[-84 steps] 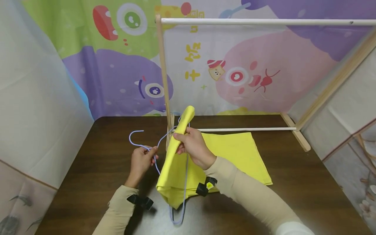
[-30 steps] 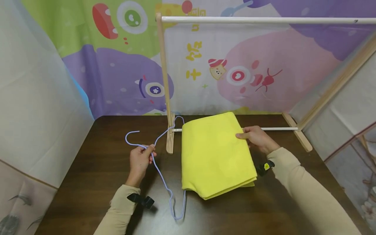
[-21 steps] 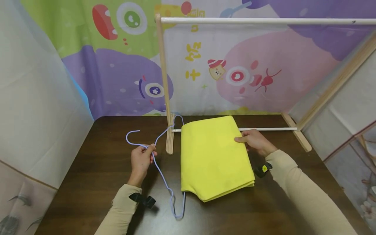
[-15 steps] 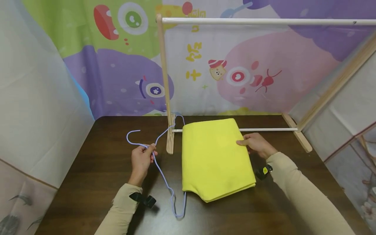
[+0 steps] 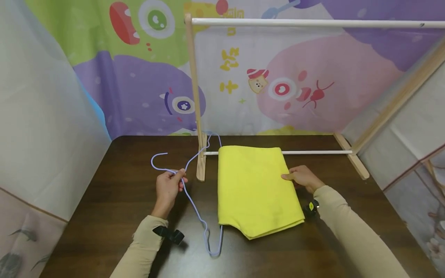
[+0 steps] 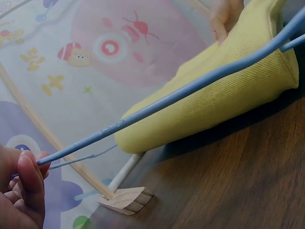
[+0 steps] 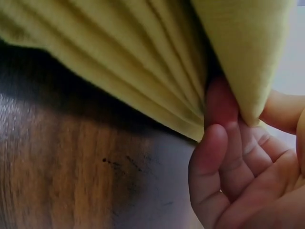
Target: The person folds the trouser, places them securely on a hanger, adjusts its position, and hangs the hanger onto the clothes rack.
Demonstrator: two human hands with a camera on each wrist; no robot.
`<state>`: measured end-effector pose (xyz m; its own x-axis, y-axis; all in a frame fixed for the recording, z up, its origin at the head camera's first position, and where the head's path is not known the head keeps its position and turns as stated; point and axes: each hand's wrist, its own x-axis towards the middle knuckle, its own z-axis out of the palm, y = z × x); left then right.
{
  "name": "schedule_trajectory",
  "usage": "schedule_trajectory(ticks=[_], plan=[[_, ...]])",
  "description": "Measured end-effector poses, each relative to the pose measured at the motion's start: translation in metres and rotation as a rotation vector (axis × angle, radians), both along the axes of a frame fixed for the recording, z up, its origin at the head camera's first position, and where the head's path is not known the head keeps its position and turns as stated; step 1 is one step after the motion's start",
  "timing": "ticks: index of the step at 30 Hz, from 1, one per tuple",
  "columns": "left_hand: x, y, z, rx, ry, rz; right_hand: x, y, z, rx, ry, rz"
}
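Observation:
My left hand (image 5: 169, 190) pinches a thin lilac-blue wire hanger (image 5: 193, 206) at its neck, the hook pointing away to the left. A folded yellow cloth (image 5: 257, 189) passes through the hanger and lies folded over its long bar, which it mostly hides. My right hand (image 5: 304, 177) holds the cloth's right edge, thumb on top and fingers underneath. In the right wrist view, several cloth layers (image 7: 143, 62) show near the fingers. The left wrist view has the hanger's wire (image 6: 157, 104) crossing in front of the rounded fold.
Behind the cloth stands a wooden rack with a white top rail (image 5: 313, 23) and a low white rod (image 5: 320, 152). Its left foot (image 5: 201, 166) is close to the hanger. A cartoon-printed curtain (image 5: 146, 92) backs the dark wooden table (image 5: 114, 216).
My right hand has drawn the cloth's folded edge through the hanger to the right and laid it over. More recently it has moved slightly towards me, lowering the cloth. The left hand stays nearly still.

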<state>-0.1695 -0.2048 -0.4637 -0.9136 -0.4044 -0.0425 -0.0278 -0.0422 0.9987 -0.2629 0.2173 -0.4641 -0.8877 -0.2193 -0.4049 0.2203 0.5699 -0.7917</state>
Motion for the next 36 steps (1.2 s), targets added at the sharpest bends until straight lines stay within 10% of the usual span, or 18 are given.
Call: schedule_trajectory(ticks=[20,26,36], plan=[[-0.004,0.008,-0.001,0.015,-0.015,0.041,0.01,-0.005,-0.003,0.262,0.168,0.002],[-0.008,0.01,-0.001,0.002,-0.013,0.068,0.013,-0.005,0.003,0.281,0.318,0.192],[-0.012,0.011,0.0,0.004,-0.032,0.073,0.029,0.007,0.027,0.11,-0.032,0.571]])
